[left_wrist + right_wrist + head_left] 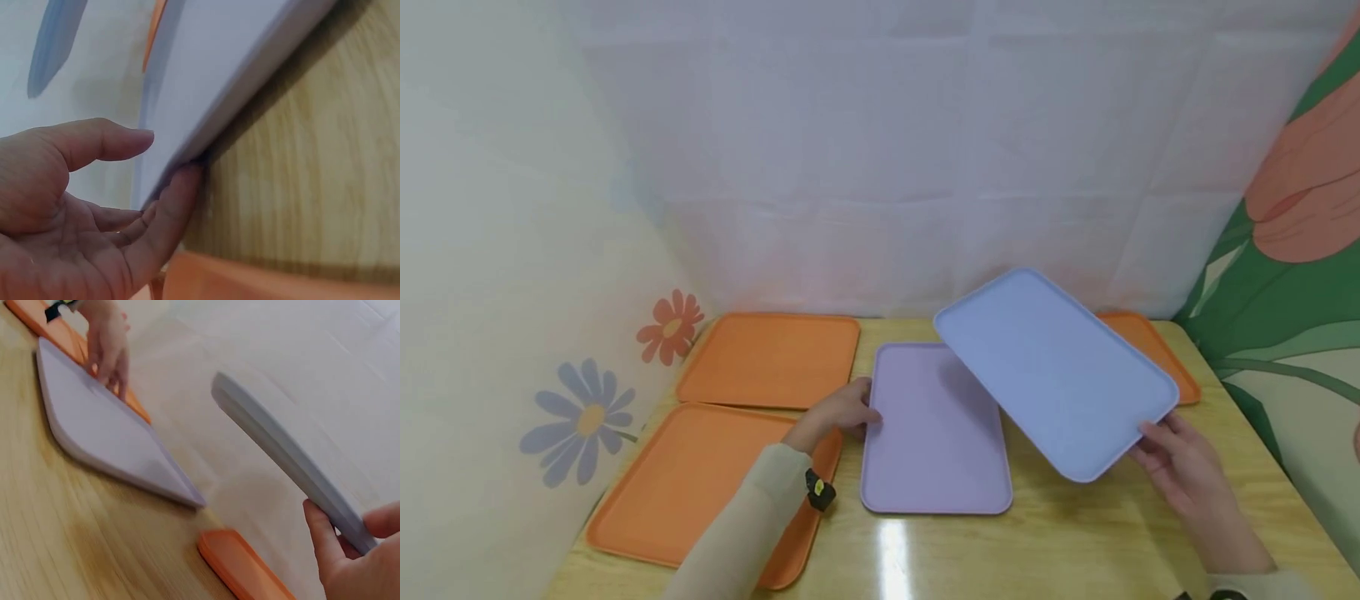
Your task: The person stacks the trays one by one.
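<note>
The right hand (1183, 462) holds a light-blue rectangular tray (1060, 375) with rounded corners by its near right corner, thumb above and fingers beneath; the tray is tilted over the table, its smooth floor and low raised rim facing up. The left hand (842, 407) is at the left edge of a lilac rectangular tray (936, 442) lying on the grained, glossy wood table (1075, 537); its thumb is over the rim, its fingers under the edge, though whether they pinch I cannot tell. Two orange rectangular trays (771, 358) lie to the left, another orange tray (1157, 354) partly hidden behind the light-blue one
</note>
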Action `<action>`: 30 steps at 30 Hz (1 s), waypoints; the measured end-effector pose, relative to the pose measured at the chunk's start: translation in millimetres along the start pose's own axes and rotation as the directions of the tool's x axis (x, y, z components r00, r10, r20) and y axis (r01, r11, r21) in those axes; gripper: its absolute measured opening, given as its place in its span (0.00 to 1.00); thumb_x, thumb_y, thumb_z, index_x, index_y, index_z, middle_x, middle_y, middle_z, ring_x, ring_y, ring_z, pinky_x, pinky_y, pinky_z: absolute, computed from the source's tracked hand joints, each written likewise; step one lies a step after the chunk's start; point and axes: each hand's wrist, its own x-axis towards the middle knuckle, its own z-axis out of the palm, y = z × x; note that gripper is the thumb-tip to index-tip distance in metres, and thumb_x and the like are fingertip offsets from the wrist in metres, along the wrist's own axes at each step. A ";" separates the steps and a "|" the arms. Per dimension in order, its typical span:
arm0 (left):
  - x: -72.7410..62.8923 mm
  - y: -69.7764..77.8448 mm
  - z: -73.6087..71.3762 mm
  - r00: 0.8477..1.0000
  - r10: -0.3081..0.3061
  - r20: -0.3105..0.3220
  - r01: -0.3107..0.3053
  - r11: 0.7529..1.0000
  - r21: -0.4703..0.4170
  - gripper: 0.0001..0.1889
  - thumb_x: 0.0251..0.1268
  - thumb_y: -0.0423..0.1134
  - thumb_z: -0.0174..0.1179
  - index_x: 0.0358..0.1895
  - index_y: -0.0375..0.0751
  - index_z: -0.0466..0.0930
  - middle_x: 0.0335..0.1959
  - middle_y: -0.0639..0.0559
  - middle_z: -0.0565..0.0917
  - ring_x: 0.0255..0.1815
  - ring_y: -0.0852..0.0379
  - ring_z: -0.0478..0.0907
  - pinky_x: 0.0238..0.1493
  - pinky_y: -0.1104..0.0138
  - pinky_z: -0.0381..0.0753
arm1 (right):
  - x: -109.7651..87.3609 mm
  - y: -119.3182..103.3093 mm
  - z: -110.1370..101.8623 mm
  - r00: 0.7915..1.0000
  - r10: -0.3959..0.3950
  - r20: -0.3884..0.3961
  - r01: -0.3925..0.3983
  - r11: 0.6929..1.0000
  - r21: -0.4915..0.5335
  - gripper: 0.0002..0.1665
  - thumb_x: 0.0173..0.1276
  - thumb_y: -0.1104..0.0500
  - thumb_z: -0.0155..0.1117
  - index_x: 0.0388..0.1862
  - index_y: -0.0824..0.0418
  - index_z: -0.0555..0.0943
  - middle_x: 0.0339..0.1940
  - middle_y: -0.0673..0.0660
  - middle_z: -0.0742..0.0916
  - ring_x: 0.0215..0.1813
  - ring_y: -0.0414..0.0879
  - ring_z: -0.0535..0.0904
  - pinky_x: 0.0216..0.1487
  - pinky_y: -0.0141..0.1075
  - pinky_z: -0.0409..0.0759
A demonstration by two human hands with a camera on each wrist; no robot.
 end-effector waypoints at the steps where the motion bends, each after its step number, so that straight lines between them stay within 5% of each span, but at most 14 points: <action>1: -0.8 1.7 0.1 1.000 0.009 -0.021 -0.008 1.000 0.029 0.39 0.64 0.30 0.63 0.75 0.23 0.54 0.53 0.30 0.78 0.42 0.44 0.84 0.41 0.55 0.87 | 0.3 4.0 6.0 1.000 0.000 -0.010 0.000 1.000 -0.003 0.43 0.77 0.76 0.44 0.83 0.55 0.42 0.53 0.47 0.85 0.53 0.41 0.83 0.51 0.38 0.85; 5: -4.8 12.3 1.8 0.989 0.074 -0.125 -0.055 0.987 0.153 0.36 0.67 0.38 0.64 0.74 0.26 0.60 0.62 0.30 0.75 0.57 0.40 0.78 0.55 0.51 0.82 | 3.0 21.4 25.3 0.999 -0.016 -0.028 0.017 0.999 0.030 0.27 0.76 0.76 0.44 0.67 0.53 0.65 0.52 0.49 0.82 0.51 0.43 0.83 0.51 0.38 0.85; 10: -7.6 28.7 11.0 0.952 0.209 -0.226 -0.168 0.968 0.187 0.31 0.69 0.43 0.63 0.70 0.30 0.69 0.63 0.33 0.77 0.60 0.39 0.77 0.59 0.49 0.79 | 7.4 37.6 46.6 0.997 -0.017 -0.069 0.020 0.999 0.045 0.24 0.76 0.75 0.45 0.63 0.54 0.66 0.49 0.50 0.81 0.47 0.43 0.83 0.49 0.36 0.84; 15: -10.5 41.7 24.5 0.907 0.287 -0.307 -0.296 0.955 0.017 0.27 0.72 0.40 0.61 0.69 0.31 0.70 0.64 0.34 0.77 0.59 0.40 0.79 0.56 0.52 0.82 | 11.8 48.6 65.7 0.992 -0.013 -0.128 0.018 0.999 0.031 0.22 0.76 0.74 0.47 0.62 0.57 0.61 0.45 0.49 0.80 0.43 0.42 0.82 0.46 0.33 0.84; 18: -12.9 48.9 31.8 0.896 0.284 -0.341 -0.347 0.928 -0.139 0.29 0.72 0.37 0.61 0.72 0.32 0.66 0.66 0.32 0.74 0.59 0.38 0.79 0.51 0.55 0.85 | 13.8 53.9 74.6 0.988 -0.017 -0.153 0.022 0.999 0.034 0.21 0.75 0.75 0.48 0.60 0.58 0.62 0.43 0.50 0.80 0.41 0.42 0.82 0.45 0.33 0.84; 23: -13.6 54.8 40.0 0.894 0.249 -0.374 -0.383 0.857 -0.345 0.35 0.71 0.35 0.62 0.76 0.31 0.57 0.68 0.29 0.71 0.60 0.35 0.78 0.49 0.59 0.86 | 16.1 60.4 84.1 0.986 -0.019 -0.166 0.030 0.998 0.061 0.21 0.74 0.75 0.48 0.60 0.58 0.62 0.42 0.51 0.80 0.40 0.43 0.83 0.44 0.33 0.85; 30: -13.9 57.0 43.5 0.906 0.228 -0.356 -0.379 0.812 -0.444 0.38 0.68 0.32 0.62 0.77 0.31 0.53 0.68 0.29 0.70 0.61 0.35 0.77 0.53 0.55 0.85 | 17.1 67.7 91.5 0.987 -0.024 -0.158 0.039 0.995 0.094 0.23 0.73 0.76 0.48 0.61 0.59 0.62 0.42 0.52 0.81 0.40 0.43 0.83 0.45 0.35 0.85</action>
